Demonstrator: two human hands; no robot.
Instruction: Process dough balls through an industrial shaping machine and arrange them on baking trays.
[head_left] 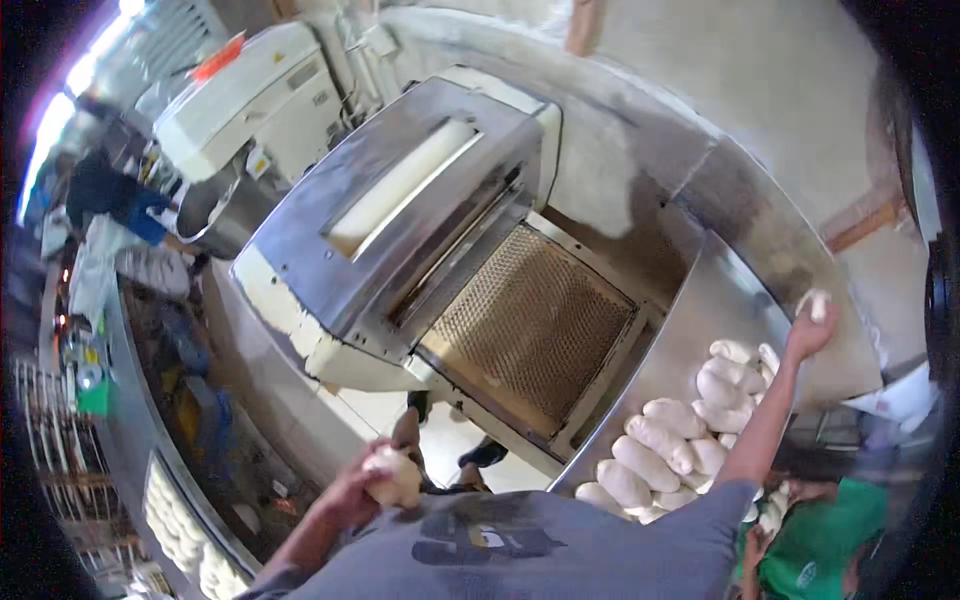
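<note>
In my left hand, held close to my body at the lower middle, is a rounded lump of pale dough with the fingers wrapped round it. My right arm is stretched out to the right. At its end my right hand is closed on a small piece of dough, near the far edge of a steel table. Below that hand and forearm, several smooth, oblong dough pieces lie bunched on the table; my right arm hides some of them.
A dough-rolling machine with a pale roller and a mesh-covered bed stands ahead. Far left are a mixer, its steel bowl and a person. A tray of dough lies lower left. A green-shirted person handles dough lower right.
</note>
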